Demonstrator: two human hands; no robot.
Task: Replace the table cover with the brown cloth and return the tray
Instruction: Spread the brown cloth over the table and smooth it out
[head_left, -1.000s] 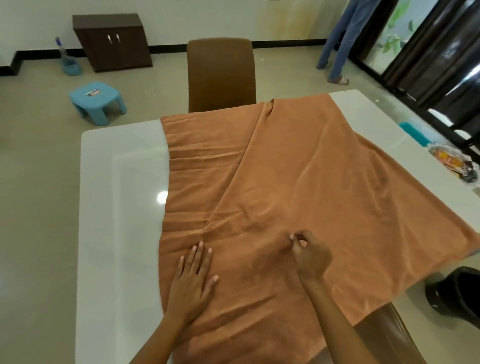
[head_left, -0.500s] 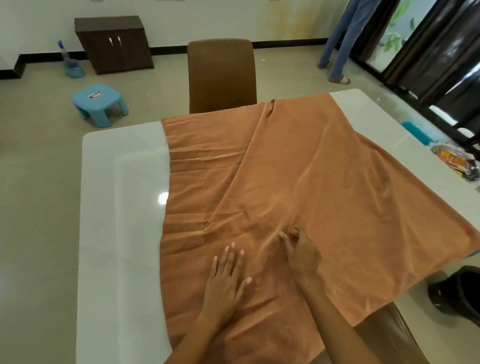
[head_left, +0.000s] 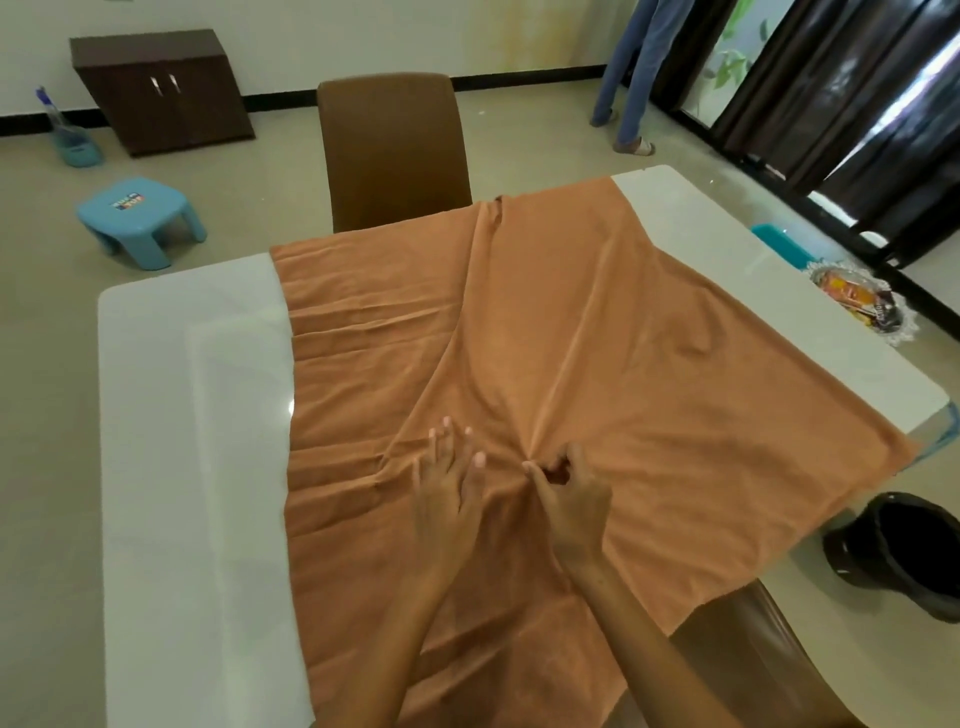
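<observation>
I'd keep left hand (head_left: 451, 488) flat, fingers spread, on brown cloth (head_left: 597, 364) while right hand (head_left: 569, 491) pinches a fold (pull outward, w/o bunching).

- A glossy white rectangular worktop (head_left: 197, 415) carried the things.
- A wrinkled brown cloth (head_left: 597, 364) lay spread across its middle, both ends bare.

A matt, soft-looking brown cloth (head_left: 597, 364), creased in long folds, is spread over a table (head_left: 171, 441) whose white top is glossy and smooth, with a light reflected in it. The stool (head_left: 137, 218) looks like smooth blue plastic; the cabinet (head_left: 161, 88) like dark wood.
</observation>
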